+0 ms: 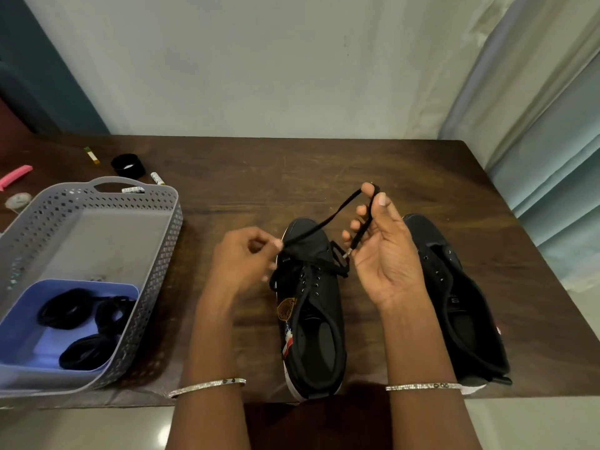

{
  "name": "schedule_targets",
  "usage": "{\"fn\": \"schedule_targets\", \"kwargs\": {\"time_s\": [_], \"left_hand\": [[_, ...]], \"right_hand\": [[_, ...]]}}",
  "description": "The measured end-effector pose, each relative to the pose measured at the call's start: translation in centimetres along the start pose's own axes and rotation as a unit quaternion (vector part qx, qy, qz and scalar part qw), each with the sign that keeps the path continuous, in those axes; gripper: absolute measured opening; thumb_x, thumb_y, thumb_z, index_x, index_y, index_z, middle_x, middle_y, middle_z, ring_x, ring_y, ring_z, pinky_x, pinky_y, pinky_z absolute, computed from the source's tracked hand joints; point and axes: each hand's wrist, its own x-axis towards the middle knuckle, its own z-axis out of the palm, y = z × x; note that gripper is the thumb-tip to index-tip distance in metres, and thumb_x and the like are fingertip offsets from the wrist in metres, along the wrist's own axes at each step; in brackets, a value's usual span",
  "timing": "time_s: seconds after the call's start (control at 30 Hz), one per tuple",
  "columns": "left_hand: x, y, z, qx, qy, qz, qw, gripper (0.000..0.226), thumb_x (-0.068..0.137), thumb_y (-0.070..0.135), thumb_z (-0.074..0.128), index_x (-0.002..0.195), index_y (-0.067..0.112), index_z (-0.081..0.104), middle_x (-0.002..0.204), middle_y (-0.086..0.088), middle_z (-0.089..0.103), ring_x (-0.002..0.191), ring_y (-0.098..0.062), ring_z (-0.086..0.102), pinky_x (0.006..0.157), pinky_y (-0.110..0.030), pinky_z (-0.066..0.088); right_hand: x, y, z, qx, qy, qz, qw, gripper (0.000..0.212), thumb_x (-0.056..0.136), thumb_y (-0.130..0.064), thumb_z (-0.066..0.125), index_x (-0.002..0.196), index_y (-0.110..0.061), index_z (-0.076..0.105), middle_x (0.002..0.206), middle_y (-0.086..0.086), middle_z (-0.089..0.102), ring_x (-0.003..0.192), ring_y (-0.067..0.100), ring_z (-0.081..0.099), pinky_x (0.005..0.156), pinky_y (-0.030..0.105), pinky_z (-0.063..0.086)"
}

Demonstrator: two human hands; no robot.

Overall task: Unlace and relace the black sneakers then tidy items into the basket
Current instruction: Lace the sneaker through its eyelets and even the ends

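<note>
Surface (324, 170): sneakers (311, 306) reach front edge, basket (162, 241) lower left. Left hand (242, 258) and right hand (386, 251) each pinch the lace (328, 220), right higher.

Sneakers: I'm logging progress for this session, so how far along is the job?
Looks done: the outer sneaker shows bare eyelets, no lace. In hand: the left hand and right hand pinch the black lace of the middle sneaker, threaded only near the toe; coming out or going in, I cannot tell. Left: the lacing, and the pink comb and black pot lie outside the basket.
</note>
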Motion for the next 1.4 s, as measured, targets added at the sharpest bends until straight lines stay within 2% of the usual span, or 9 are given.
{"fn": "schedule_targets", "kwargs": {"time_s": [0.1, 0.27, 0.47, 0.63, 0.8, 1.03, 1.17, 1.27, 1.4], "left_hand": [[-0.4, 1.0, 1.4, 0.093, -0.112, 0.088, 0.985, 0.007, 0.087, 0.028, 0.076, 0.094, 0.027, 0.075, 0.093, 0.009, 0.071, 0.083, -0.008, 0.065, 0.065, -0.022, 0.049], [-0.2, 1.6, 3.4, 0.281, -0.100, 0.146, 0.943, 0.025, 0.085, 0.039, 0.076, 0.110, 0.035, 0.073, 0.109, 0.008, 0.052, 0.103, -0.011, 0.050, 0.089, -0.031, 0.045], [0.6, 1.0, 1.7, 0.120, -0.082, 0.086, 0.986, 0.009, 0.096, 0.024, 0.064, 0.100, 0.019, 0.070, 0.097, 0.006, 0.067, 0.092, -0.013, 0.063, 0.086, -0.029, 0.053], [0.8, -1.1, -2.8, -0.169, 0.213, -0.100, 0.957, 0.019, 0.104, 0.020, 0.051, 0.112, 0.010, 0.065, 0.083, 0.000, 0.068, 0.067, -0.008, 0.058, 0.058, -0.022, 0.045], [0.7, -2.4, -3.9, -0.048, 0.421, -0.123, 0.898, 0.028, 0.094, 0.027, 0.049, 0.103, 0.008, 0.068, 0.100, -0.014, 0.070, 0.095, -0.036, 0.066, 0.082, -0.043, 0.054], [-0.4, -0.6, -1.7, 0.257, 0.139, -0.173, 0.940, 0.029, 0.089, 0.043, 0.069, 0.104, 0.019, 0.073, 0.109, -0.013, 0.066, 0.093, -0.032, 0.059, 0.071, -0.037, 0.042], [0.1, 0.3, -0.3, 0.181, 0.150, 0.080, 0.969, 0.009, 0.089, 0.030, 0.071, 0.098, 0.030, 0.068, 0.110, 0.002, 0.060, 0.101, -0.018, 0.061, 0.085, -0.037, 0.049], [0.1, 1.2, 0.7, 0.116, 0.037, 0.272, 0.955, 0.036, 0.084, 0.010, 0.069, 0.111, 0.035, 0.070, 0.129, 0.011, 0.060, 0.126, -0.012, 0.053, 0.107, -0.035, 0.040], [-0.6, 2.1, 2.6, 0.053, -0.064, 0.287, 0.954, 0.033, 0.088, 0.002, 0.068, 0.113, 0.023, 0.072, 0.114, 0.011, 0.070, 0.113, 0.000, 0.061, 0.098, -0.020, 0.049]], "right_hand": [[0.1, -0.2, -0.3, -0.024, 0.006, -0.017, 1.000, 0.027, 0.102, -0.027, 0.055, 0.126, -0.023, 0.069, 0.079, -0.007, 0.060, 0.067, 0.006, 0.050, 0.068, 0.026, 0.041], [0.1, 0.0, -0.3, -0.059, 0.014, -0.027, 0.998, 0.029, 0.104, -0.026, 0.053, 0.129, -0.018, 0.066, 0.080, -0.006, 0.067, 0.063, 0.006, 0.052, 0.058, 0.021, 0.042], [0.2, 0.2, -0.7, -0.193, 0.096, 0.023, 0.976, 0.028, 0.100, -0.036, 0.060, 0.097, -0.011, 0.070, 0.065, -0.004, 0.066, 0.044, 0.002, 0.045, 0.041, 0.014, 0.033], [0.9, 0.6, -2.1, -0.255, 0.136, 0.023, 0.957, 0.032, 0.102, -0.038, 0.057, 0.101, -0.013, 0.077, 0.059, -0.007, 0.043, 0.046, 0.004, 0.030, 0.039, 0.013, 0.028], [1.4, 1.1, -1.8, -0.251, 0.097, 0.060, 0.961, 0.029, 0.106, -0.007, 0.046, 0.130, -0.013, 0.062, 0.086, -0.003, 0.068, 0.060, 0.005, 0.051, 0.050, 0.016, 0.041], [1.0, 2.0, -1.3, -0.327, 0.022, 0.018, 0.944, 0.004, 0.097, -0.005, 0.065, 0.100, -0.006, 0.065, 0.086, 0.013, 0.076, 0.059, 0.012, 0.067, 0.052, 0.020, 0.050], [1.0, 2.4, -1.1, -0.382, -0.006, 0.000, 0.924, 0.010, 0.087, -0.023, 0.079, 0.087, -0.013, 0.076, 0.071, 0.002, 0.073, 0.053, 0.004, 0.056, 0.051, 0.017, 0.043], [0.8, 2.7, -0.9, -0.398, -0.042, 0.007, 0.917, 0.007, 0.088, -0.022, 0.077, 0.087, -0.015, 0.079, 0.071, 0.000, 0.072, 0.062, 0.007, 0.056, 0.058, 0.019, 0.045], [0.7, 2.4, -0.6, -0.378, -0.124, 0.014, 0.917, 0.018, 0.097, -0.004, 0.063, 0.096, -0.017, 0.076, 0.080, -0.001, 0.075, 0.072, 0.009, 0.066, 0.064, 0.020, 0.052]]}}
